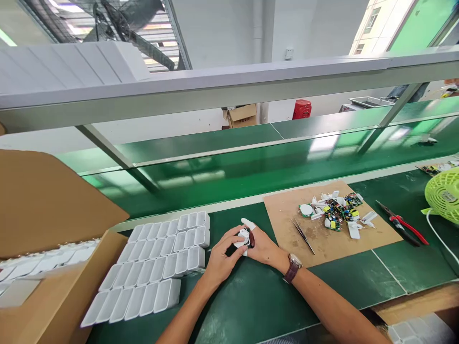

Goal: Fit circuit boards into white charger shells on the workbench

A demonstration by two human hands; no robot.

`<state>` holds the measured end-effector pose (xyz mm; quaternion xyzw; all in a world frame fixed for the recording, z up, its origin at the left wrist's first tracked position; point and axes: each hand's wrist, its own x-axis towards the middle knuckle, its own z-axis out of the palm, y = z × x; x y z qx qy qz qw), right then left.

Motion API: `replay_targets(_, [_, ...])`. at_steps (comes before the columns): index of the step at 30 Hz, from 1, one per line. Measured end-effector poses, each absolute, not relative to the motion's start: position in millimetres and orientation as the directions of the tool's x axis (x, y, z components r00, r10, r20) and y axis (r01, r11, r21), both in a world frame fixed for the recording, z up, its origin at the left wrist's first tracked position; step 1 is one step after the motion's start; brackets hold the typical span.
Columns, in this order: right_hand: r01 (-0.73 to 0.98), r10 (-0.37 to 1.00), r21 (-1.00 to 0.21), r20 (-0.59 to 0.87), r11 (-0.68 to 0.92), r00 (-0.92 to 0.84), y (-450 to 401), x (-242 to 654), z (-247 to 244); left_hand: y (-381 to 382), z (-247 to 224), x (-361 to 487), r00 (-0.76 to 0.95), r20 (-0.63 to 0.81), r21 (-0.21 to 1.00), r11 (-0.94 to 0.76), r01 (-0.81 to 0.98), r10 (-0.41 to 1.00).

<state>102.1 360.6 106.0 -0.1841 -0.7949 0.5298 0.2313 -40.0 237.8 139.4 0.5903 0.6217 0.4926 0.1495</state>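
Note:
A small white rounded part point(244, 235) with some dark areas is held between my hands above the green bench; its exact kind is too small to make out. My left hand point(223, 255) is closed, with its thumb and fingers pinching the part from the left. My right hand point(263, 246) curls around the part's other side, and white covers show on some of its fingertips. To the left of my hands, white open plastic cases point(150, 267) stand in several rows.
On a brown board point(287, 210) at the right lie a pile of circuit boards point(335, 210) and tweezers point(303, 235). Red-and-black pliers point(403, 224) and a green fan point(444, 193) are farther right. A cardboard box point(68, 286) of white pieces stands at the left. A metal rail point(222, 91) crosses overhead.

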Motion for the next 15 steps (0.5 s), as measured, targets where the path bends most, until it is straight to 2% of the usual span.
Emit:
replay_targets(4, [0.065, 0.534, -0.903, 0.191, 0.424, -0.824, 359.0, 104.0, 108.8, 244.4, 139.2, -39.2, -0.245, 0.534, 0.637, -0.195, 0.746, 0.809])
replay_targets(7, [0.083, 0.527, -0.896, 0.179, 0.435, -0.831, 357.9, 106.2, 114.3, 247.1, 139.7, -40.3, -0.224, 0.566, 0.552, -0.163, 0.818, 0.793])
replay_targets(12, [0.099, 0.531, -0.882, 0.184, 0.460, -0.827, 357.7, 107.1, 118.7, 243.5, 142.0, -48.5, -0.100, 0.558, 0.486, -0.227, 0.844, 0.824])
replay_targets(15, [0.107, 0.540, -0.893, 0.166, 0.438, -0.825, 357.9, 106.0, 117.9, 241.2, 138.0, -45.8, -0.093, 0.572, 0.471, -0.234, 0.851, 0.815])
